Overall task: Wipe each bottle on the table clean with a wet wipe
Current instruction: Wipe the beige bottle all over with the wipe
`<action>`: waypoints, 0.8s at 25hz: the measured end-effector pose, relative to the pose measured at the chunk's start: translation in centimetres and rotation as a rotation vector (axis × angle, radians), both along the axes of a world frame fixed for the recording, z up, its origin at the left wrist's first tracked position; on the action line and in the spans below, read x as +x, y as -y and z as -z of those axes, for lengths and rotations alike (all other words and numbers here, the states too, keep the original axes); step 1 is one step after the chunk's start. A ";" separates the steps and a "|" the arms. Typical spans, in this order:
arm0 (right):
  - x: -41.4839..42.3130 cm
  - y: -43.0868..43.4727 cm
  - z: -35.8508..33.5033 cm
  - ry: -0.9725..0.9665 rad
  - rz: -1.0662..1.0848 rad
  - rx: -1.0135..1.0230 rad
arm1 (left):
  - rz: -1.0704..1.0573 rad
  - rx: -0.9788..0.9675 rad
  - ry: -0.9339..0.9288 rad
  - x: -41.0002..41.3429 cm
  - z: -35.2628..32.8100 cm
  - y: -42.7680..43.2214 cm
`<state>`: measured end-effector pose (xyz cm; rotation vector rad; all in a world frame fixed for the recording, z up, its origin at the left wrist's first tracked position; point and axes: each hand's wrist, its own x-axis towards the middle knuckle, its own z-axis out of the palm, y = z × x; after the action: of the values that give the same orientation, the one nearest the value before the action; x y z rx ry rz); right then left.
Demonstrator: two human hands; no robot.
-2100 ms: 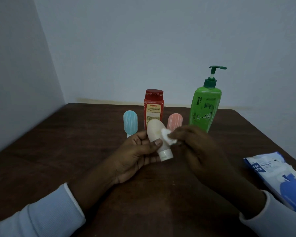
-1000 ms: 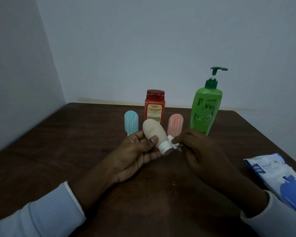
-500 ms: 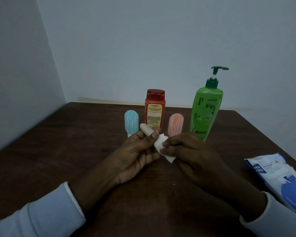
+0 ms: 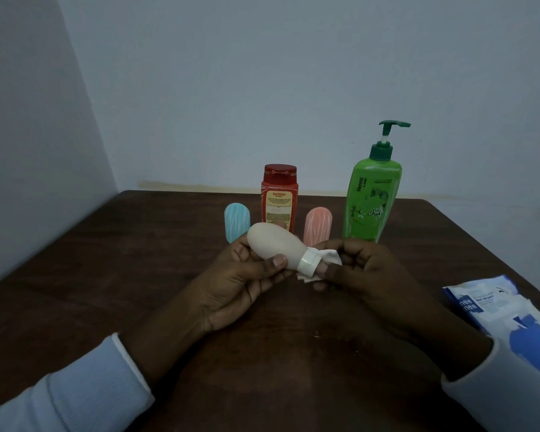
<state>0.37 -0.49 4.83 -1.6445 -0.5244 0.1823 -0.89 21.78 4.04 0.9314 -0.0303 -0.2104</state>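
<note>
The small beige soft-plastic squeeze bottle (image 4: 272,244) is held above the dark wooden table (image 4: 138,260) by the left hand (image 4: 237,285), thumb and fingers curled round its body. Its long axis slants from the rounded far-left end down to the white cap (image 4: 309,263). The cap points at the nearer right hand (image 4: 365,272), which pinches a crumpled white wet wipe (image 4: 329,257) against it. A red flip-cap bottle (image 4: 279,201) stands close behind, and open room lies toward the person.

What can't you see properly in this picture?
Head view: the base of the red plastic bottle, behind the beige squeeze bottle held by the left hand.
The white wet wipe, partly tucked inside the right hand.
The blue-and-white wipes pack, cut by the right edge.
The red bottle's small print: too tiny.
</note>
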 end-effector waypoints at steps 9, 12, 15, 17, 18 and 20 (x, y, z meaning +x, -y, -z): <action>-0.8 -0.4 -0.8 -0.332 -0.049 0.290 | -0.055 -0.214 -0.130 -0.2 -0.8 0.3; -0.5 0.4 -0.7 0.375 0.384 -0.030 | -0.066 -0.317 -0.205 -0.2 -1.2 0.3; -0.6 0.3 0.5 0.900 0.493 -0.311 | -0.036 -0.317 -0.238 -0.3 -1.1 0.5; -0.9 -0.8 1.2 1.005 0.363 -0.384 | 0.011 -0.339 -0.238 -0.3 -0.8 0.6; -0.9 -1.3 1.4 1.062 0.317 -0.419 | 0.034 -0.352 -0.228 -0.4 -0.7 0.6; -0.5 -1.5 1.5 1.191 0.304 -0.505 | 0.058 -0.366 -0.214 -0.4 -0.6 0.6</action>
<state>-0.16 1.02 3.31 -2.2012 -1.1537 -1.0319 -1.26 21.22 4.67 0.5401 0.0988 -0.3449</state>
